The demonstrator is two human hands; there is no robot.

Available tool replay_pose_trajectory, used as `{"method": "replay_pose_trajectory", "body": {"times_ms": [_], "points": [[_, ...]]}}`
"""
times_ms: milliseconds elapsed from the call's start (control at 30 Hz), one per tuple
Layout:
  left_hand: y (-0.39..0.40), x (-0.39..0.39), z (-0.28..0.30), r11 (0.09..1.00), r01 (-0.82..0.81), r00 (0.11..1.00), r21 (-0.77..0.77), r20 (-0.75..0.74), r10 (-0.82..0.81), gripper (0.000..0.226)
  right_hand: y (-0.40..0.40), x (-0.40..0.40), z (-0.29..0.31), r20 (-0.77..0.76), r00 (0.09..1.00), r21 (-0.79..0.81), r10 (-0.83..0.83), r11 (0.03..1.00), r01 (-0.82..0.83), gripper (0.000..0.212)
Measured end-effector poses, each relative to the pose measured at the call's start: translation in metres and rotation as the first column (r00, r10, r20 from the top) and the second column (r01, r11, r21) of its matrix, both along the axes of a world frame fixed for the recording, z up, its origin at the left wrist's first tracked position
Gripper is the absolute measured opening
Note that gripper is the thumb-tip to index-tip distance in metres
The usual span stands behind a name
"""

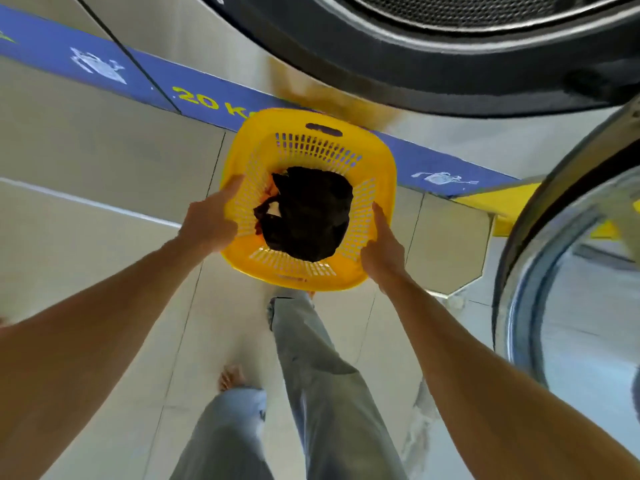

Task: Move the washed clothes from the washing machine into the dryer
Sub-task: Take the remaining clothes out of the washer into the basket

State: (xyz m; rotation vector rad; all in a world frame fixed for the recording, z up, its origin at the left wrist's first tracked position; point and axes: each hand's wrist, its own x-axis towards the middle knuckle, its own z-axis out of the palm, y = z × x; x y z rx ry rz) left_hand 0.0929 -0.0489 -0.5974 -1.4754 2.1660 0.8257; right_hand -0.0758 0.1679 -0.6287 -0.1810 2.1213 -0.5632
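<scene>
A yellow slotted laundry basket (381, 157) hangs in front of me, below the round drum opening (450, 15) of a steel machine. Dark, almost black clothes (308, 216) lie bunched on the basket's bottom, with a bit of red cloth showing at their left. My left hand (211, 220) grips the basket's left rim, thumb on top. My right hand (381, 251) holds the near right rim. The drum's inside looks bare in the part I can see.
The machine's round glass door (568, 289) stands swung open at the right. A blue band marked "20 K" (207, 98) runs across the machine fronts. Pale floor tiles (104, 209) lie below, with my jeans-clad legs (311, 375) and bare feet on them.
</scene>
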Motion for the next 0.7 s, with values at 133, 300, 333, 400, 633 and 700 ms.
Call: {"method": "replay_pose_trajectory", "body": {"times_ms": [133,300,333,400,633,700], "points": [[0.022,0.041,0.025,1.000,-0.014,1.000,-0.016,0.014,0.014,0.090,0.020,0.022,0.029,0.030,0.999,-0.033,0.021,0.999,-0.020,0.085],[0.053,0.088,0.072,0.998,0.068,0.996,0.017,0.057,-0.069,0.094,0.073,0.081,0.082,0.043,0.999,-0.059,0.010,0.998,-0.007,0.078],[0.061,0.096,0.083,0.997,0.075,0.995,0.031,0.056,-0.077,0.094,0.087,0.095,0.092,0.036,0.999,-0.063,0.006,0.998,-0.004,0.077],[0.086,0.114,0.107,0.991,0.122,0.991,0.048,0.041,-0.124,0.093,0.120,0.122,0.110,0.025,1.000,-0.074,-0.009,0.997,0.011,0.077],[0.217,0.199,0.201,0.964,0.249,0.968,0.095,-0.013,-0.249,0.091,0.266,0.230,0.179,0.065,0.992,-0.087,-0.109,0.990,0.115,0.077],[0.251,0.222,0.218,0.954,0.268,0.963,0.133,-0.022,-0.268,0.090,0.304,0.255,0.198,0.075,0.987,-0.080,-0.139,0.986,0.145,0.076]]}}
